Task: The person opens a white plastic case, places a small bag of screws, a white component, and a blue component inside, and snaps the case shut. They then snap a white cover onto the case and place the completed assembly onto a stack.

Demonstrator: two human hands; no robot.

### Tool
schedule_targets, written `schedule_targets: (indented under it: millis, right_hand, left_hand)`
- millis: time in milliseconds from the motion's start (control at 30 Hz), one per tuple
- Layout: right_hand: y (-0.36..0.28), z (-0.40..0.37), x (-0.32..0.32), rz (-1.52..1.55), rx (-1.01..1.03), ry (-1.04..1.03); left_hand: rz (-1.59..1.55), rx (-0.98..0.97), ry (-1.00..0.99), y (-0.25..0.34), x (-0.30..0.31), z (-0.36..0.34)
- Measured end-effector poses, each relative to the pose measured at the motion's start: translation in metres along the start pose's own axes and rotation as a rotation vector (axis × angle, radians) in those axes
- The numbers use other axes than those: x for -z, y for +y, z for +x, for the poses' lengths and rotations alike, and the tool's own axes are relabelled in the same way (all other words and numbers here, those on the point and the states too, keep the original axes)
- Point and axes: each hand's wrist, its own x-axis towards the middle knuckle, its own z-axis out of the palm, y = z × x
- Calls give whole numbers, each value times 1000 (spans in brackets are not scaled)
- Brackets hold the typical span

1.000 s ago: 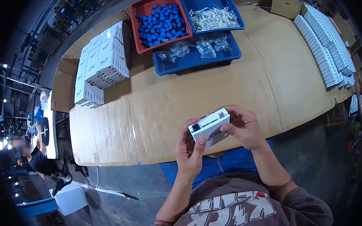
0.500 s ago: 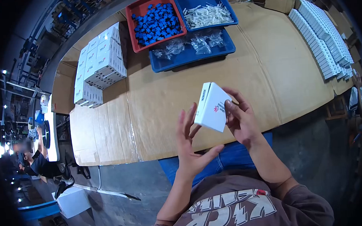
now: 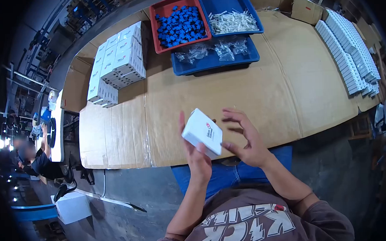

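A small white box (image 3: 204,131) with a red logo and dark print is tilted above the cardboard-covered table, its printed face up. My left hand (image 3: 197,159) grips it from the left, thumb on its lower edge and fingers behind it. Just right of the box, my right hand (image 3: 247,139) is open with its fingers spread and curved. Its thumb tip is close to the box's right corner; whether they touch is hard to tell.
Stacked white boxes (image 3: 117,63) stand at the back left. Behind are a red tray (image 3: 156,39) of blue parts, a blue tray (image 3: 260,28) of white pieces and a lower blue tray (image 3: 191,70) of clear bags. White stacks (image 3: 349,53) line the right; a person (image 3: 42,163) works far left.
The box has passed from my right hand to my left and turned, moving left and down. My right hand has let go and opened. The view has shifted slightly.
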Motion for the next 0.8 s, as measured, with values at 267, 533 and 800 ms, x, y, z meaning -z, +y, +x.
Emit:
schedule_targets:
  millis: [267, 533, 800]
  right_hand:
    - [-18, 40, 21, -608, 497, -245]
    - [-24, 51, 27, -567, 453, -290]
    - [-18, 52, 24, -584, 416, -294]
  left_hand:
    - [-307, 541, 49, 17, -20, 7]
    - [-421, 613, 110, 17, -31, 19]
    - [-595, 576, 136, 7, -41, 16]
